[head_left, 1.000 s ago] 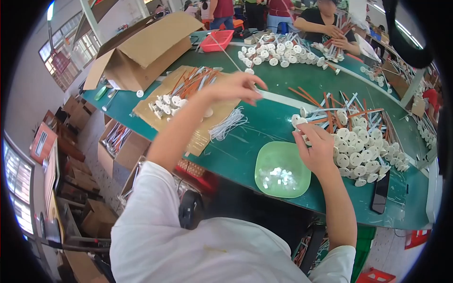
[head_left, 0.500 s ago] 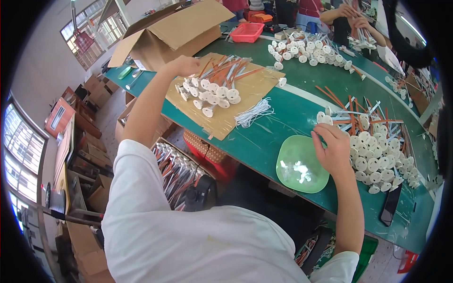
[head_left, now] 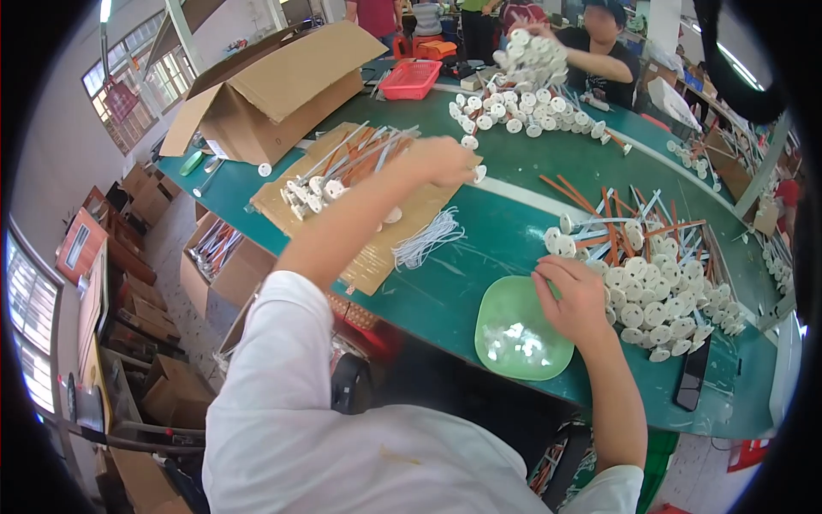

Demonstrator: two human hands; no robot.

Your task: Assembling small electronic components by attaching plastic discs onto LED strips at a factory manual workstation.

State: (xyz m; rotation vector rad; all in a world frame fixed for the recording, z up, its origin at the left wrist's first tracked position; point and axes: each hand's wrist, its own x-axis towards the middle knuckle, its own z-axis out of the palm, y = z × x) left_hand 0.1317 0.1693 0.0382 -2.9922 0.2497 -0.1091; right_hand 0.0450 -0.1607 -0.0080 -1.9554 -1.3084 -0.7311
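Note:
My left hand (head_left: 447,161) is stretched across the cardboard sheet (head_left: 364,272), beside a white disc-ended piece (head_left: 479,174) at its right edge. Motion blurs its fingers, so I cannot tell whether it holds anything. Under my left forearm lies a pile of white disc-ended pieces with orange and grey strips (head_left: 315,190), partly hidden. My right hand (head_left: 572,295) rests at the right rim of a light green dish (head_left: 501,355), thumb apart from the fingers, with nothing visible between them. Small shiny clear bits (head_left: 522,343) lie in the dish.
A larger heap of disc-ended pieces (head_left: 655,295) is right of my right hand, with a dark phone (head_left: 692,377) in front. White cords (head_left: 428,238) lie beside the cardboard. A carton (head_left: 274,94) and red basket (head_left: 411,79) stand behind. Opposite, a person holds a bundle (head_left: 533,58).
My left hand has swung right, from the far left of the cardboard to its right edge. My right hand stays by the dish. The view has shifted; the person opposite has raised a bundle.

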